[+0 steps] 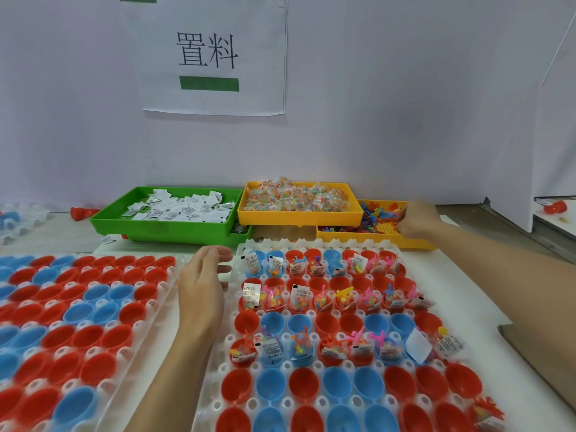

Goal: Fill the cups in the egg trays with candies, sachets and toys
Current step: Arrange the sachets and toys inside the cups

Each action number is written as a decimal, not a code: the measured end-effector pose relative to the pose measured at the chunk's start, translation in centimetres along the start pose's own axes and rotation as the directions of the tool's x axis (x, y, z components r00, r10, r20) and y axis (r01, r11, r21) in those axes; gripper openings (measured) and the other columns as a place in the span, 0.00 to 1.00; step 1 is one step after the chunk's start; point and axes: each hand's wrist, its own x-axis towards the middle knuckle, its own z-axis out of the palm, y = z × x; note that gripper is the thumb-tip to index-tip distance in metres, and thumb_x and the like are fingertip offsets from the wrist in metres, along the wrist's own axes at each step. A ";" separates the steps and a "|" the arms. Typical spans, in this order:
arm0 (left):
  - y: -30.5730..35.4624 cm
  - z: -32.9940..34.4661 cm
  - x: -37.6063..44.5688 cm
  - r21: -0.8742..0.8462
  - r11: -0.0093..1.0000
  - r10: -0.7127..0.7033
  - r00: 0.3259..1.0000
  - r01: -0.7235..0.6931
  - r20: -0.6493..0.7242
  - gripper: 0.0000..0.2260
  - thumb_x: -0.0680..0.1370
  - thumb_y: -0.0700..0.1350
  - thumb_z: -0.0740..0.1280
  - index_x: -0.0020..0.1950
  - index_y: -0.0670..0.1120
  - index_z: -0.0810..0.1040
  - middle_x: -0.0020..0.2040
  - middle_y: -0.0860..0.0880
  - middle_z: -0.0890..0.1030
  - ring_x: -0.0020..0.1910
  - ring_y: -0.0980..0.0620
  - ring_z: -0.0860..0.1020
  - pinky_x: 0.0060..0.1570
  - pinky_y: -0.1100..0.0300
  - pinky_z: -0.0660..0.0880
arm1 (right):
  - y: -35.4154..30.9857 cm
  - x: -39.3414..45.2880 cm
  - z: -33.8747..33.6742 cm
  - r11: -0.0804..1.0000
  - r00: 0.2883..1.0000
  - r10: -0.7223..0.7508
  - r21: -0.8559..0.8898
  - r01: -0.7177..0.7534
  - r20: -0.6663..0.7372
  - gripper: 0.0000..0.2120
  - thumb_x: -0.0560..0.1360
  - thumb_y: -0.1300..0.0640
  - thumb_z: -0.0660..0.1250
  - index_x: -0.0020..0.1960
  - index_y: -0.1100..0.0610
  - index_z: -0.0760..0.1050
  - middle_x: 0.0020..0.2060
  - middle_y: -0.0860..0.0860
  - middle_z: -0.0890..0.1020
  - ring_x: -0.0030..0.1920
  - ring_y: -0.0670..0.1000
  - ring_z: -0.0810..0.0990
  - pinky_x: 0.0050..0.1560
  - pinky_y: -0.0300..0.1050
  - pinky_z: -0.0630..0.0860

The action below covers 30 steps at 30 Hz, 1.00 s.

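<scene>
Presently | right hand (416,220) at 2 o'clock, in toy bin (349,237), grip on toys (375,213) cannot be told | left hand (202,286) centre, between left tray (149,322) and right tray (218,369), fingers loosely spread, holding nothing | sachets (184,208) at 11 o'clock | candies (296,196) at 12 o'clock | right tray cups (271,388) partly filled.

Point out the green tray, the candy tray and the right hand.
green tray (174,233): head view, front wall.
candy tray (299,217): head view, front wall.
right hand (419,221): head view, back of hand.
</scene>
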 end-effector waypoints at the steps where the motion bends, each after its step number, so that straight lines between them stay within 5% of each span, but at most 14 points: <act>1: 0.0 0.0 0.0 0.005 1.000 -0.001 1.000 0.000 0.005 0.15 0.84 0.43 0.54 0.47 0.48 0.80 0.50 0.49 0.82 0.52 0.48 0.80 0.51 0.46 0.77 | 0.1 0.1 0.0 1.000 1.000 -0.007 0.004 0.006 0.002 0.08 0.73 0.66 0.69 0.51 0.66 0.83 0.50 0.61 0.84 0.52 0.59 0.82 0.53 0.54 0.81; 11: 0.0 0.1 0.1 -0.012 1.000 -0.005 1.000 0.005 -0.001 0.16 0.84 0.42 0.54 0.46 0.47 0.80 0.49 0.48 0.82 0.51 0.45 0.80 0.49 0.47 0.76 | 1.6 0.1 0.0 0.913 0.971 0.114 0.408 -0.020 -0.208 0.06 0.78 0.63 0.69 0.49 0.62 0.85 0.44 0.54 0.83 0.37 0.46 0.75 0.42 0.42 0.71; 15: -0.1 0.0 0.1 -0.031 0.999 0.005 1.000 -0.006 -0.009 0.15 0.83 0.42 0.55 0.45 0.47 0.80 0.48 0.48 0.82 0.50 0.44 0.80 0.44 0.52 0.75 | 0.6 -1.5 -1.0 0.620 0.967 0.214 0.785 -0.024 -0.140 0.05 0.81 0.61 0.66 0.48 0.57 0.80 0.47 0.55 0.84 0.38 0.47 0.82 0.36 0.39 0.77; 19: 0.0 0.1 0.0 -0.014 1.000 0.000 1.000 0.000 -0.002 0.15 0.83 0.40 0.56 0.45 0.48 0.80 0.48 0.49 0.82 0.50 0.46 0.80 0.44 0.53 0.75 | -0.5 -6.2 -2.4 0.160 0.995 0.105 0.987 -0.012 -0.005 0.07 0.82 0.64 0.63 0.48 0.59 0.78 0.44 0.56 0.83 0.38 0.48 0.86 0.41 0.40 0.82; 21: 0.2 0.1 -0.1 0.002 1.000 -0.006 1.000 0.006 0.010 0.14 0.83 0.40 0.56 0.46 0.48 0.81 0.49 0.49 0.82 0.51 0.47 0.80 0.47 0.51 0.75 | -1.0 -9.0 -3.0 0.022 0.998 0.018 0.998 -0.053 0.053 0.06 0.81 0.65 0.63 0.50 0.60 0.79 0.43 0.55 0.85 0.40 0.48 0.86 0.39 0.37 0.81; 30: 3.1 -0.5 -0.7 0.090 0.995 0.047 0.998 -0.044 -0.032 0.13 0.82 0.41 0.59 0.45 0.53 0.79 0.48 0.54 0.82 0.53 0.50 0.79 0.48 0.54 0.71 | -2.4 -17.2 -6.8 -0.033 0.971 -0.225 0.995 -0.091 0.081 0.11 0.70 0.64 0.67 0.51 0.61 0.82 0.43 0.56 0.87 0.44 0.53 0.87 0.41 0.37 0.81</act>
